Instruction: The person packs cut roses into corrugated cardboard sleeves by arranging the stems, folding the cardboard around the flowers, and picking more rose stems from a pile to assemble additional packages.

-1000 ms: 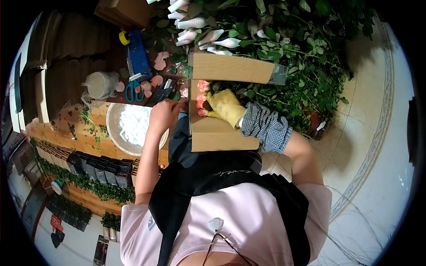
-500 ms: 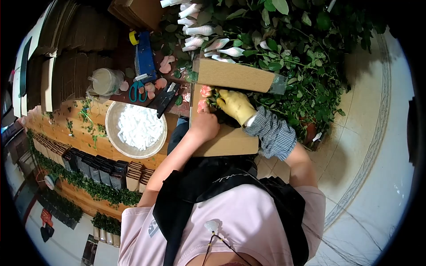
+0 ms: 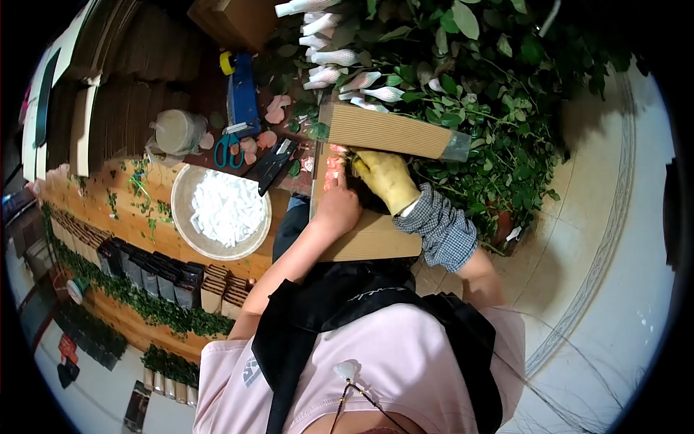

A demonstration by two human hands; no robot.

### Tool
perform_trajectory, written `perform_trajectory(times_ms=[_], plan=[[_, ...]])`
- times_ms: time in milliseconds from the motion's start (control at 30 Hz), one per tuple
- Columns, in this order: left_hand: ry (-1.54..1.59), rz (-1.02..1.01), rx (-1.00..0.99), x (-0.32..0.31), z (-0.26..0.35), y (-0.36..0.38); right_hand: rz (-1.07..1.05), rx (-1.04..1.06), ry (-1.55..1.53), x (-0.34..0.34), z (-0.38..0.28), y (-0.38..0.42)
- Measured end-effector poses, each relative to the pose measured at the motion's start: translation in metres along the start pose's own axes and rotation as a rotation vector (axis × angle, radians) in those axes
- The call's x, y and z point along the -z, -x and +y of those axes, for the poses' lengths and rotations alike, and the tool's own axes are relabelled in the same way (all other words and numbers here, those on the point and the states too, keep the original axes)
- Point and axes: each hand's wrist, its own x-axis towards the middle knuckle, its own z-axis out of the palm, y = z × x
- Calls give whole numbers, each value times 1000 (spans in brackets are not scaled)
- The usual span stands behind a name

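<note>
Pink roses [image 3: 333, 173] lie with their heads at the left edge of a corrugated cardboard wrapper [image 3: 387, 134], whose lower flap [image 3: 376, 237] spreads towards my lap. My bare left hand [image 3: 338, 210] rests on that cardboard, its index finger stretched out against a rose head and the other fingers partly curled out of sight. Just right of the blooms, my right hand [image 3: 385, 178] wears a yellow glove and a checked sleeve cover. Its fingers are bent round a rose close under the bloom; the stem is hidden by the glove and the shadow inside the wrapper.
A bowl of white foam net sleeves [image 3: 227, 210] stands left. Scissors [image 3: 230, 150], a black stapler [image 3: 273, 163], a blue tape dispenser [image 3: 242, 101] and a plastic cup [image 3: 177, 132] lie beyond. Netted roses [image 3: 336, 58] and leafy stems [image 3: 499, 123] fill the top right; cardboard stacks [image 3: 137, 94] stand left.
My gloved right hand has shifted slightly left and down, closer to the rose heads. My left hand stays at the blooms. The whole view has moved a little.
</note>
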Motion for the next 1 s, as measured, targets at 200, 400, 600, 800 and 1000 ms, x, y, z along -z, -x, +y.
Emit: perform_trajectory(times_ms=[200,400,600,800,1000], plan=[[50,121,83,-1,11,9,116,34,60,-33,10,-6],[30,130,127,33,78,38,-62,87,198,-28,7,-6],[-246,242,321,51,64,21,-188,63,295,-30,4,-16],[-146,175,528,18,55,-8,-37,-37,133,-39,13,-12],[-17,61,407,12,52,-9,-25,-31,144,-24,8,-6]])
